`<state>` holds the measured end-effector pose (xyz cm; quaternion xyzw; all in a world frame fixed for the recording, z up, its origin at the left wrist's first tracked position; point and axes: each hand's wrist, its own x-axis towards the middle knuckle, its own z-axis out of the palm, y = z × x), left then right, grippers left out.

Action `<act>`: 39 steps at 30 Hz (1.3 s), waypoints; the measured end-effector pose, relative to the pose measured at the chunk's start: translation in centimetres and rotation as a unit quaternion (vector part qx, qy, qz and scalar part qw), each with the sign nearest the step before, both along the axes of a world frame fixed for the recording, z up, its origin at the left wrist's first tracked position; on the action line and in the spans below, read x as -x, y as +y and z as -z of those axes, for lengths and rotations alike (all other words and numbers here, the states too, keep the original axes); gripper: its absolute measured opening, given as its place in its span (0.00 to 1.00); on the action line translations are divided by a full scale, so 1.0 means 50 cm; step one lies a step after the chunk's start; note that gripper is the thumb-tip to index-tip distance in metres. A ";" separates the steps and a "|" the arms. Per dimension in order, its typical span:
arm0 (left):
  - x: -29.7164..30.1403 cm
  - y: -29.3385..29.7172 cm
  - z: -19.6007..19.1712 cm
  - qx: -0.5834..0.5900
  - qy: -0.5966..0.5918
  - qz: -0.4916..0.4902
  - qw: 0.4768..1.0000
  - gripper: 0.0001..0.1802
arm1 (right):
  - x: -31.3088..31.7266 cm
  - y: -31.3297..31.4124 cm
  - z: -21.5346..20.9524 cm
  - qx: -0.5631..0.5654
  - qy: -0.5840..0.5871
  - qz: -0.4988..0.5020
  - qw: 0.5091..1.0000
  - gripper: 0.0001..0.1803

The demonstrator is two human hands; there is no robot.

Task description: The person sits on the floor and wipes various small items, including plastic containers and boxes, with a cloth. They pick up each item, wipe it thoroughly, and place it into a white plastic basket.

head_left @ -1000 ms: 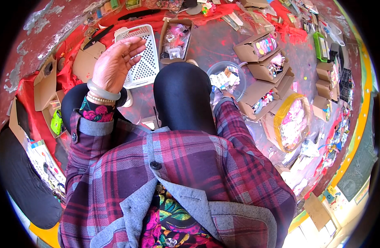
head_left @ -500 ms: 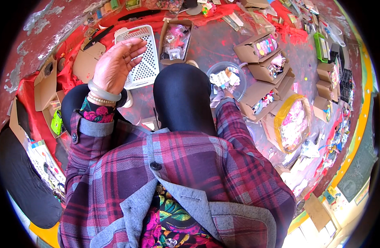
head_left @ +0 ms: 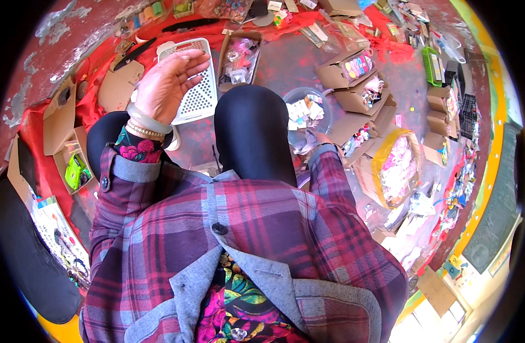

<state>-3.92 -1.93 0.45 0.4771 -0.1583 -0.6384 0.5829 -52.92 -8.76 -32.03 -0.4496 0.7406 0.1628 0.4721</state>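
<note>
My left hand [head_left: 170,86] is raised over my left knee and the white perforated basket [head_left: 201,94]. Its fingers are loosely curved and slightly apart, with nothing seen in them. Low beside my right knee, my right hand [head_left: 321,137] grips a greyish-lilac cloth [head_left: 306,143], most of its fingers hidden from here. That cloth lies at the near rim of a round clear plastic tub [head_left: 329,113]. Inside the tub are several small white cards or tags [head_left: 306,112] with a few coloured pieces.
Open cardboard boxes with small packaged goods stand right of the tub, among them one of pink and yellow items [head_left: 358,67]. Nearer is a yellow-taped carton [head_left: 382,166] of pink pieces. Another box [head_left: 239,60] sits beyond my knee. A green basket [head_left: 431,66] stands far right.
My right hand and the cloth have shifted slightly nearer and to the right. The left hand stays raised, moved a little to the right. The view has tilted slightly.
</note>
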 end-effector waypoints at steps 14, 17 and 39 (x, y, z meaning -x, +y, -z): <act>0.041 -0.007 -0.016 0.060 0.144 0.053 0.986 0.24 | -0.507 -0.039 -0.788 0.644 -0.286 -0.342 0.621 0.12; 0.033 -0.001 -0.032 0.079 0.266 0.082 0.957 0.30 | -0.612 -0.012 -0.809 0.714 -0.235 -0.474 0.458 0.10; -0.043 0.039 -0.041 0.177 0.154 -0.090 0.968 0.20 | -0.786 -0.016 -0.785 0.380 -0.553 -0.262 0.694 0.07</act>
